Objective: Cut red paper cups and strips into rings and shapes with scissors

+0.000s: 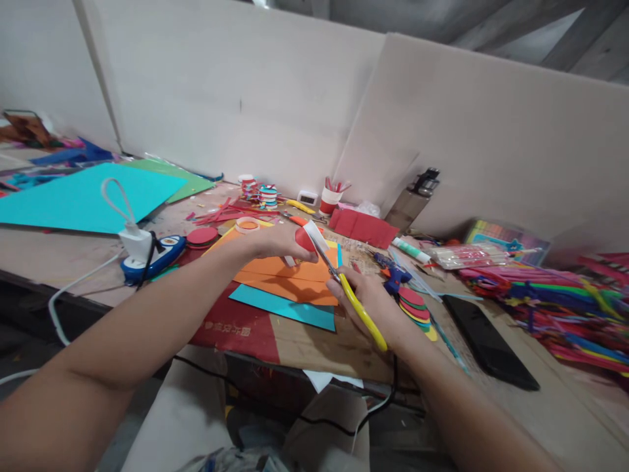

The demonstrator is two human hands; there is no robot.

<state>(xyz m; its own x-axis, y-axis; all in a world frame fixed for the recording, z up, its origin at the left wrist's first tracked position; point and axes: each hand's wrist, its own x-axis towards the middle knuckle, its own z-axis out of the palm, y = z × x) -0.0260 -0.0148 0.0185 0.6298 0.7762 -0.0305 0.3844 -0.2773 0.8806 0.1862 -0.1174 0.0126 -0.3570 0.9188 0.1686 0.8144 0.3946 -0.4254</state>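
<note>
My left hand (282, 241) is closed on a small red and white paper piece (305, 240), held above the sheets on the table. Yellow-handled scissors (358, 305) are in my right hand (366, 288), their blades pointing up and left against the white part of the piece. Below both hands lie orange paper sheets (275, 278) with a turquoise paper strip (282, 307) in front of them. The fingers of my left hand partly cover the piece, so its full shape is hidden.
A blue glue gun (396, 275) and stacked coloured discs (413, 305) lie right of my hands, with a black phone (489, 337) beyond. At left are a white charger (135, 241) and large turquoise sheet (93, 196). A bottle (413, 200) leans at the back.
</note>
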